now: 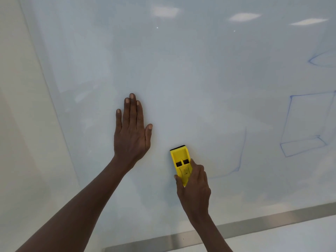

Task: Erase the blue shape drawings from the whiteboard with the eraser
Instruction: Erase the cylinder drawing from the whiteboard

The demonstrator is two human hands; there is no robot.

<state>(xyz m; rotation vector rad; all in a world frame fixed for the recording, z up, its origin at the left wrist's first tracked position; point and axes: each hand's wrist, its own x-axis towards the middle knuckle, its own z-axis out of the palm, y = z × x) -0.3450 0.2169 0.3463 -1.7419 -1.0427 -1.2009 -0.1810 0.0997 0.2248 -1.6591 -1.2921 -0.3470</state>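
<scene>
A glossy whiteboard fills the view. My right hand grips a yellow eraser with a black pad edge, held against the board near its lower middle. My left hand lies flat on the board with straight fingers, left of the eraser. To the right of the eraser remains part of a blue outline, only its right side and lower corner. Further right is a blue box-like shape. A blue pointed shape is cut off by the right edge.
A metal strip runs along the board's bottom edge. The board's left edge slants down beside a pale wall. Ceiling lights reflect in the top right of the board.
</scene>
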